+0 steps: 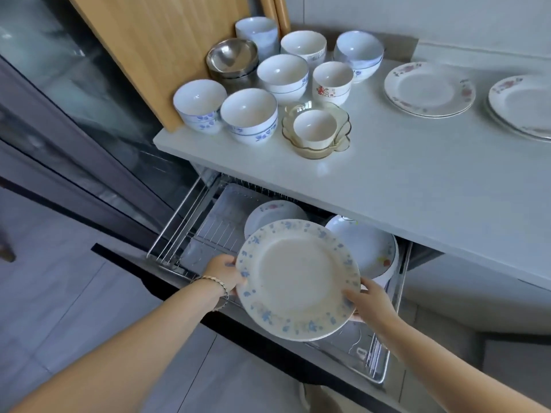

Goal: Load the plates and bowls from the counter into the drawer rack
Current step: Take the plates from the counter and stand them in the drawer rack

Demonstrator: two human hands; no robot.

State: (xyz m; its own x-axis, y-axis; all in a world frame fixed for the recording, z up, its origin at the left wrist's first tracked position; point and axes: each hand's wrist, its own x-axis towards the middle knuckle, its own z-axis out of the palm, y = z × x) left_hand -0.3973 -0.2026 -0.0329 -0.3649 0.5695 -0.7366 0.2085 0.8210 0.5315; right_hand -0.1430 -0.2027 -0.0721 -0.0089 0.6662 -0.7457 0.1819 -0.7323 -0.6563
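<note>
I hold a cream plate with a blue flower rim [298, 278] over the open drawer rack [190, 222]. My left hand [223, 272] grips its left edge and my right hand [369, 299] grips its lower right edge. Behind it in the rack stand a white plate [268, 213] and a deeper white dish [366, 245]. On the white counter [387, 174] sit several white bowls [250, 114], a steel bowl [232, 58], a small cup in amber glass dishes [316, 129], and two stacks of flowered plates [429, 89] [524, 105].
A wooden board [155, 49] leans against the wall behind the bowls at the counter's left end. A dark glass door [74, 114] stands to the left. The drawer's dark front panel [179, 281] juts out over the grey tile floor.
</note>
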